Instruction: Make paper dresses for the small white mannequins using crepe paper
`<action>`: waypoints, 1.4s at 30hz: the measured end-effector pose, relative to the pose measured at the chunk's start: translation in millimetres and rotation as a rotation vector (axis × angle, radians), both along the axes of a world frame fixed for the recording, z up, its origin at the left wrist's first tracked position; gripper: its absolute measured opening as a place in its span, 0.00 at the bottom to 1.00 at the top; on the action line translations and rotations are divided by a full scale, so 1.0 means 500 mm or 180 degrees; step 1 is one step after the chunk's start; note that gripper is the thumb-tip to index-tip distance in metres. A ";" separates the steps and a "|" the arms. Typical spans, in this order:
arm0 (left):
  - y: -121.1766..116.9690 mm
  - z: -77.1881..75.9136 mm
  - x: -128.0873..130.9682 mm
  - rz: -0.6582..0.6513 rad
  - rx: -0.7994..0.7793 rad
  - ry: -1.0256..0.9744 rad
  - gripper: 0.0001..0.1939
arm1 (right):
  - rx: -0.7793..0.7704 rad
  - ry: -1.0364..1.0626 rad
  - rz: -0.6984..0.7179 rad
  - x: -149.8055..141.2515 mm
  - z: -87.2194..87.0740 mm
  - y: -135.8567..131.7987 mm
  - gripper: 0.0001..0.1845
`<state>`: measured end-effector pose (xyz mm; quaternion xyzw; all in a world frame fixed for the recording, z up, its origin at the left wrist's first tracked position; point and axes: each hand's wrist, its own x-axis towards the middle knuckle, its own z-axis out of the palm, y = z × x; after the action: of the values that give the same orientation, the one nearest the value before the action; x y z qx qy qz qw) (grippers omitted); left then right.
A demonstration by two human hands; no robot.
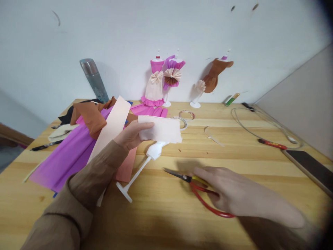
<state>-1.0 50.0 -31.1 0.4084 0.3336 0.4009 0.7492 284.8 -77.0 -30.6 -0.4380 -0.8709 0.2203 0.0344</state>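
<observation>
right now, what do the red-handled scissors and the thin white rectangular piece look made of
Red-handled scissors: probably metal blades, dark and pointed; handles perhaps plastic-coated, smooth and slightly shiny.
Thin white rectangular piece: matte, maybe fabric or paper; its ragged edge leaves that open.

I've got the left hand [131,134] pinching a pale sheet [163,131], a bare white dress form [154,151] slanting just beside it, and there's the right hand [229,191], near right, gripping red-handled scissors [186,178]! Far back, three dressed forms [173,77] stand before the wall [117,38]; a phone [309,166] lies at right.
</observation>
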 end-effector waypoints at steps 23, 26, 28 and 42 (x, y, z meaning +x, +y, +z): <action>-0.021 0.034 0.020 -0.0106 -0.0272 0.0216 0.10 | 0.0812 0.0839 -0.0491 0.024 0.026 0.154 0.22; -0.020 0.034 0.021 -0.0130 -0.0259 0.0264 0.10 | 0.0935 0.0812 -0.0519 0.020 0.027 0.154 0.20; -0.020 0.035 0.021 -0.0150 -0.0283 0.0295 0.10 | 0.0939 0.0813 -0.0522 0.019 0.027 0.154 0.18; -0.019 0.030 0.025 -0.0108 -0.0404 0.0391 0.12 | 0.1190 0.0654 -0.0439 0.030 0.020 0.152 0.18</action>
<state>11.4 40.5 -16.1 0.3895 0.3966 0.3404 0.7584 299.8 -1.1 -20.5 -0.4578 -0.8565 0.0957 0.2184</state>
